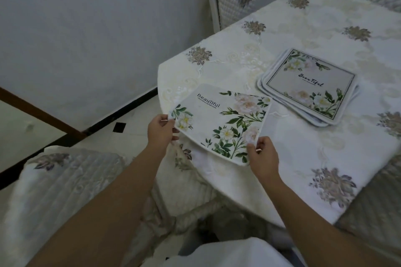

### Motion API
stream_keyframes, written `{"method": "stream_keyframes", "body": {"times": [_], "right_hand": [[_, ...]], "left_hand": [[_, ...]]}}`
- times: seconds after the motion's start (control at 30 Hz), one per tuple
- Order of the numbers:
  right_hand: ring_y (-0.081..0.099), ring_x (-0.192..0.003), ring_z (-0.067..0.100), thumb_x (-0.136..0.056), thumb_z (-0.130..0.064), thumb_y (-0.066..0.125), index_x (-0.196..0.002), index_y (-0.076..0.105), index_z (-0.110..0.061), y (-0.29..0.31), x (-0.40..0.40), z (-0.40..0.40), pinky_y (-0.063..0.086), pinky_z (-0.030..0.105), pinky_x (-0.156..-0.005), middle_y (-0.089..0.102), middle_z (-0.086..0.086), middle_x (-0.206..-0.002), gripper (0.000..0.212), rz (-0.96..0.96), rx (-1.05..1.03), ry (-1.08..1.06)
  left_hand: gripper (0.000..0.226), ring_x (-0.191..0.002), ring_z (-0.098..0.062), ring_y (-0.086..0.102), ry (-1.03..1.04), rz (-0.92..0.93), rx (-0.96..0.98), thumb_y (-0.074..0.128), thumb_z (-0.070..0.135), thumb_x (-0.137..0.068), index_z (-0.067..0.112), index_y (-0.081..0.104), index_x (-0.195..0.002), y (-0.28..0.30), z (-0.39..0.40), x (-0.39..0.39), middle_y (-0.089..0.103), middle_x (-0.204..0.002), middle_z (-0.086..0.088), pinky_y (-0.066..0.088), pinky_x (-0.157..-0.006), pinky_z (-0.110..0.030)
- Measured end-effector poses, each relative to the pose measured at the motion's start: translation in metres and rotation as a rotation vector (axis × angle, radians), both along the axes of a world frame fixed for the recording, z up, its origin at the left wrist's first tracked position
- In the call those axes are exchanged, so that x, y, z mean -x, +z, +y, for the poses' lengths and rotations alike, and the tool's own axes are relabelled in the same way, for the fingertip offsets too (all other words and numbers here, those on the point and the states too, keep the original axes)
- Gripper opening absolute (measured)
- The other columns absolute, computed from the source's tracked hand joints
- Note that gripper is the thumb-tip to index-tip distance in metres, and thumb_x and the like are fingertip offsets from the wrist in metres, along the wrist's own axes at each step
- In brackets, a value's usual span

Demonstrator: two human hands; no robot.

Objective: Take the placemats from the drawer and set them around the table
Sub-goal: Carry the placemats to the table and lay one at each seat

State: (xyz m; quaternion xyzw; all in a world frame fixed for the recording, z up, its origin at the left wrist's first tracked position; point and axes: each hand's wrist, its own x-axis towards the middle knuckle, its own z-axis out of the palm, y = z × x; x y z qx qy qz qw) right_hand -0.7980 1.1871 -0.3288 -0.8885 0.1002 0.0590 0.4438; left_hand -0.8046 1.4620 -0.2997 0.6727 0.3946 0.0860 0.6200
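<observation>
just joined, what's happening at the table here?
A person is laying out placemats. Both hands, left hand and right hand, grip one white floral "Beautiful" placemat by its near corners at the edge of the cream embroidered tablecloth. A stack of matching floral placemats sits farther in on the table, still to be distributed.

Held placemat (219,123): black print "BeauTiful" near its far-left corner, w/ a smaller line underneath, too tiny to read. Top mat of the stack (309,86) on the table: "BeauTiful" in script lettering at centre, inside a thin dark border; a fine line of text below it, also illegible. No other readable text, nos. or labels.
</observation>
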Motion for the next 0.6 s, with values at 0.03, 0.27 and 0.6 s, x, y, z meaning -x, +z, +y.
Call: {"method": "stream_keyframes", "body": {"times": [0.03,0.27,0.6], "right_hand": [[0.056,-0.066,0.017,-0.094,-0.027,0.058,-0.093,0.05,-0.013,-0.002,0.007,0.005,0.035,0.025,-0.054,0.058,-0.004,-0.076,0.016,0.017,0.004,-0.026],[0.065,-0.076,0.021,-0.089,-0.032,0.066,-0.097,0.056,-0.015,-0.017,0.034,0.021,0.051,0.031,-0.065,0.066,-0.001,-0.089,0.021,0.256,0.004,-0.042],[0.069,-0.06,0.028,-0.09,-0.008,0.065,-0.082,0.059,-0.004,-0.023,0.043,0.017,0.06,0.039,-0.059,0.07,0.014,-0.069,0.012,0.457,-0.167,-0.079]], "left_hand": [[0.007,-0.067,-0.023,0.063,-0.022,0.006,0.007,0.057,0.006,-0.095,0.003,0.059,-0.101,-0.003,0.005,0.0,0.067,-0.088,-0.011,0.055,-0.046,-0.027],[0.01,-0.065,-0.025,0.066,-0.098,0.079,0.072,0.062,0.007,-0.092,0.004,0.065,-0.101,-0.025,0.027,-0.008,0.071,-0.092,-0.017,0.056,-0.047,-0.029],[0.026,-0.053,-0.018,0.066,-0.191,0.253,0.095,0.062,-0.001,-0.089,0.002,0.066,-0.114,-0.053,0.034,0.003,0.07,-0.082,-0.017,0.057,-0.048,-0.027]]}}
